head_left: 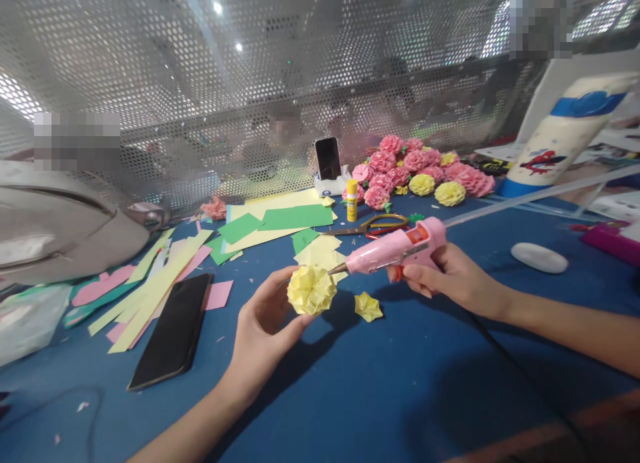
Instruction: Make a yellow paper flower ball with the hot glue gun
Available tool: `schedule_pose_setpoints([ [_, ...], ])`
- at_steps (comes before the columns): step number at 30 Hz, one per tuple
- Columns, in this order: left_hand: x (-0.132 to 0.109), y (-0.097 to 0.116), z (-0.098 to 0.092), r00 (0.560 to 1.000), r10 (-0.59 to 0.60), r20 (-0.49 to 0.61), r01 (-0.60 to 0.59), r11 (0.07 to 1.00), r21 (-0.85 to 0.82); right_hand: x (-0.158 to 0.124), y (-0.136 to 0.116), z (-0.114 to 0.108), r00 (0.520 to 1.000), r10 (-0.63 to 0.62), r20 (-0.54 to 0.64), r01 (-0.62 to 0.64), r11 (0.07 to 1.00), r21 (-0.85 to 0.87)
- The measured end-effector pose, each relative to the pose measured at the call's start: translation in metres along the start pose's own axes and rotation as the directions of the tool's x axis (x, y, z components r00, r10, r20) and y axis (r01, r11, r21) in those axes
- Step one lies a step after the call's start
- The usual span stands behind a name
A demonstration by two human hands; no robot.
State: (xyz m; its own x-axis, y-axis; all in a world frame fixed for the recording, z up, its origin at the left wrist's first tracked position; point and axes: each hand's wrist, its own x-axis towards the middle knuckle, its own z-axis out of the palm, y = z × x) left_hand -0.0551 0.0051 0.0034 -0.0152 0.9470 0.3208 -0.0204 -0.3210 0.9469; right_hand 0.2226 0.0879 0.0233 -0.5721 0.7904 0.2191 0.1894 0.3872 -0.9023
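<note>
Between the thumb and fingers of my left hand (pixel 263 329) is a yellow paper flower (pixel 311 291), raised above the blue table. My right hand (pixel 455 276) is wrapped round the handle of a pink hot glue gun (pixel 395 246), with a finger at its red trigger. The gun's metal nozzle points left and reaches the flower's right edge; whether it touches I cannot tell. A long clear glue stick (pixel 540 195) juts from the gun's back end. Just right of the flower, a small yellow folded paper piece (pixel 369 307) lies on the table.
Behind stand a pile of pink and yellow paper flowers (pixel 400 166), a yellow glue stick tube (pixel 352 201) and scissors (pixel 370 227). Paper strips (pixel 165 283) and a black phone (pixel 173 336) lie left. A white bottle (pixel 565 136) stands right. The gun's cord (pixel 525 376) trails frontward.
</note>
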Motion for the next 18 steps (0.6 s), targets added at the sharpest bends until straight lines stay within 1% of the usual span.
schedule_pose_setpoints([
  [5, 0.004, -0.004, -0.002, 0.994, -0.035, -0.105, 0.033, 0.999, -0.018, 0.002, 0.0, -0.001, 1.0, 0.006, 0.027, -0.007, 1.0, 0.014],
  [8, 0.005, -0.006, -0.003, 0.985, -0.054, -0.163, 0.052, 0.999, -0.017, 0.005, -0.001, -0.003, 0.998, 0.021, 0.059, -0.026, 0.996, 0.08],
  [11, 0.004, -0.005, -0.003, 0.981, -0.056, -0.185, 0.055, 0.998, -0.014, 0.009, -0.003, -0.004, 0.992, 0.092, 0.082, -0.108, 0.969, 0.224],
  [14, 0.004, -0.003, -0.002, 0.981, -0.054, -0.187, 0.051, 0.998, -0.019, 0.012, -0.004, -0.008, 0.976, 0.18, 0.122, -0.213, 0.9, 0.38],
  [16, 0.005, -0.002, -0.002, 0.98, -0.057, -0.192, 0.055, 0.998, -0.015, 0.013, -0.004, -0.011, 0.962, 0.23, 0.146, -0.271, 0.856, 0.44],
  [18, 0.006, -0.002, -0.002, 0.979, -0.06, -0.195, 0.06, 0.998, -0.01, 0.011, -0.003, -0.017, 0.944, 0.289, 0.159, -0.33, 0.823, 0.462],
])
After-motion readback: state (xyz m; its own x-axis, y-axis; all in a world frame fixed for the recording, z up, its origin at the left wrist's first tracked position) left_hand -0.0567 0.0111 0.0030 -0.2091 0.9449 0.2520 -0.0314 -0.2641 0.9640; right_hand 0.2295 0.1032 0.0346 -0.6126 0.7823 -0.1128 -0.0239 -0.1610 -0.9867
